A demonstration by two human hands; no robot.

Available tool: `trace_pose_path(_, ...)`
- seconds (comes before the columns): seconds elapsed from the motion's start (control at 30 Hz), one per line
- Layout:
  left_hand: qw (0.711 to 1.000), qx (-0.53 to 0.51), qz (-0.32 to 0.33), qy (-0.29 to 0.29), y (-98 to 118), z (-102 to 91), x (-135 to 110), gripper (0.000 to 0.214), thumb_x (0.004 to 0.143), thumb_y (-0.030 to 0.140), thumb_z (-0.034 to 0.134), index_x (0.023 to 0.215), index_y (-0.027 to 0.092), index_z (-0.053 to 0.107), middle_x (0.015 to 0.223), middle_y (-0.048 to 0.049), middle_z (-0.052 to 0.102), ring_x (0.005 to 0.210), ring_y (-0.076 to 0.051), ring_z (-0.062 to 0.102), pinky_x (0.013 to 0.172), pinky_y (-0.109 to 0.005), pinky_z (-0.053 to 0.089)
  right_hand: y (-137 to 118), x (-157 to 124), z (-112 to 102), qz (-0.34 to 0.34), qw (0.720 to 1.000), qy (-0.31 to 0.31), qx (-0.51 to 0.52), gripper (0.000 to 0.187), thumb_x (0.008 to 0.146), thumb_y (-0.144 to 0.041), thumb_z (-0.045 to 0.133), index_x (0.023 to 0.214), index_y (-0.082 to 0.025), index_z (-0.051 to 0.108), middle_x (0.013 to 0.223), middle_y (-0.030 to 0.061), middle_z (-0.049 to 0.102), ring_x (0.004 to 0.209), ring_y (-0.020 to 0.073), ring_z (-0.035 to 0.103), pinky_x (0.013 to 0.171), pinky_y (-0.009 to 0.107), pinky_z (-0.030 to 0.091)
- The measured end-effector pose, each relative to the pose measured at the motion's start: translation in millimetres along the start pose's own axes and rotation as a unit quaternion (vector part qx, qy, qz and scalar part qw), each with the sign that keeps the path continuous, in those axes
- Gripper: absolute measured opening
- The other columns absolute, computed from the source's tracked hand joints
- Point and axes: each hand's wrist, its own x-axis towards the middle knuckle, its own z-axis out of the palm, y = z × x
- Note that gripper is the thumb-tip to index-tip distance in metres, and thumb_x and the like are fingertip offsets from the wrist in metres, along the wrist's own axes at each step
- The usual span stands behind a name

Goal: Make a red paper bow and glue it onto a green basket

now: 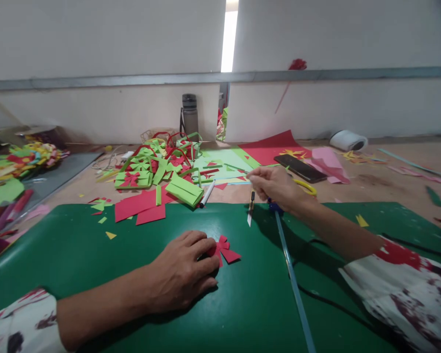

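Note:
My left hand (185, 269) rests on the green mat with its fingers bent over a red paper bow (228, 253), which it holds against the mat and partly covers. My right hand (270, 185) is raised near the mat's far edge, thumb and fingertips pinched together. Whatever sits in that pinch is too small to make out. Just below it lies a craft knife (251, 206). Beside the knife, partly hidden under my right wrist, is a dark blue tool (275, 206) with a long translucent bluish stick (294, 279) running toward me.
Green and red paper bags (134, 179) are heaped behind the mat (106, 274). Nearby lie a folded green paper piece (184, 190), red sheets (147, 206), a marker (207, 193), a phone (300, 168) and yellow-handled scissors (306, 187). A bottle (190, 117) stands by the wall. A black cord (330, 301) crosses the right side.

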Motion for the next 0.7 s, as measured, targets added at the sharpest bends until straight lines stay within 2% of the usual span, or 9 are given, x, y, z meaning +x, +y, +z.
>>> trace_pose_path(0.07,1.0,-0.001,-0.002,0.001,0.8,-0.9,0.4,0.018,0.093,0.031,0.046,0.101,0.017,0.056,0.11,-0.0104,0.055,0.1,-0.026,0.047,0.087,-0.043,0.041,1.1,3.7,-5.2,-0.051,0.996,0.069,-0.016,0.007,0.077,-0.014,0.059,0.074,-0.018,0.054,0.05,-0.0073,0.044,0.044,0.0066,0.038,0.042,0.019,0.031)
trace_pose_path(0.13,1.0,-0.007,-0.008,0.011,1.0,-2.1,1.3,0.019,0.093,0.031,0.046,0.103,0.017,0.055,0.112,-0.0107,0.055,0.098,-0.026,0.048,0.085,-0.042,0.043,3.3,4.4,-2.8,-0.076,0.993,0.089,-0.034,0.008,0.075,-0.014,0.06,0.081,-0.018,0.057,0.058,-0.0054,0.05,0.052,0.0081,0.044,0.047,0.019,0.035)
trace_pose_path(0.27,0.998,0.0,-0.008,0.058,2.5,-3.8,1.5,0.03,0.092,0.033,0.048,0.116,0.016,0.05,0.122,-0.0139,0.053,0.099,-0.027,0.051,0.082,-0.04,0.046,14.3,-2.8,24.5,-0.042,0.998,-0.007,-0.045,0.021,0.071,-0.015,0.063,0.092,-0.016,0.061,0.079,0.0019,0.061,0.065,0.0123,0.056,0.05,0.021,0.043)
trace_pose_path(0.37,0.992,0.027,0.012,0.121,4.5,-4.8,-1.5,0.032,0.093,0.03,0.048,0.121,0.016,0.048,0.122,-0.015,0.055,0.1,-0.026,0.054,0.082,-0.038,0.047,22.0,-10.4,48.3,0.01,0.995,-0.097,-0.024,0.022,0.07,-0.015,0.063,0.091,-0.015,0.061,0.08,0.0042,0.063,0.063,0.0148,0.061,0.045,0.021,0.044)
trace_pose_path(0.43,0.985,0.014,0.003,0.172,0.0,-7.5,-3.2,0.028,0.092,0.025,0.047,0.119,0.017,0.05,0.119,-0.013,0.058,0.101,-0.023,0.056,0.084,-0.035,0.047,22.4,-13.6,57.2,0.034,0.992,-0.125,-0.006,0.023,0.07,-0.016,0.062,0.093,-0.015,0.06,0.083,0.0058,0.063,0.066,0.0152,0.063,0.045,0.021,0.045)
trace_pose_path(0.5,0.97,-0.025,-0.07,0.233,-14.9,-13.3,-2.6,0.03,0.091,0.025,0.046,0.119,0.017,0.052,0.118,-0.0115,0.059,0.106,-0.022,0.055,0.09,-0.033,0.045,18.9,-15.0,60.2,0.051,0.989,-0.138,0.015,0.025,0.072,-0.019,0.062,0.097,-0.015,0.058,0.091,0.0085,0.063,0.071,0.0155,0.064,0.048,0.021,0.047)
trace_pose_path(0.57,0.935,-0.054,-0.2,0.288,-41.1,-21.4,0.8,0.034,0.09,0.03,0.044,0.12,0.015,0.053,0.122,-0.0126,0.057,0.115,-0.024,0.051,0.099,-0.038,0.039,13.3,-14.8,60.5,0.059,0.986,-0.149,0.039,0.031,0.074,-0.022,0.061,0.104,-0.016,0.055,0.104,0.0118,0.061,0.077,0.0163,0.064,0.051,0.022,0.048)
trace_pose_path(0.63,0.907,-0.058,-0.28,0.309,-73.7,-28.9,6.2,0.037,0.093,0.028,0.04,0.124,0.01,0.05,0.127,-0.0174,0.052,0.12,-0.028,0.046,0.101,-0.046,0.036,8.5,-13.7,61.5,0.058,0.983,-0.161,0.061,0.041,0.074,-0.027,0.062,0.112,-0.017,0.052,0.118,0.0142,0.056,0.082,0.0175,0.064,0.052,0.022,0.049)
trace_pose_path(0.7,0.889,-0.078,-0.34,0.298,-103.9,-33.0,11.8,0.033,0.094,0.027,0.043,0.121,0.011,0.051,0.122,-0.0166,0.055,0.113,-0.028,0.051,0.096,-0.048,0.041,5.9,-11.6,64.9,0.049,0.981,-0.172,0.078,0.052,0.073,-0.03,0.063,0.121,-0.02,0.047,0.129,0.0154,0.049,0.085,0.0183,0.064,0.051,0.022,0.048)
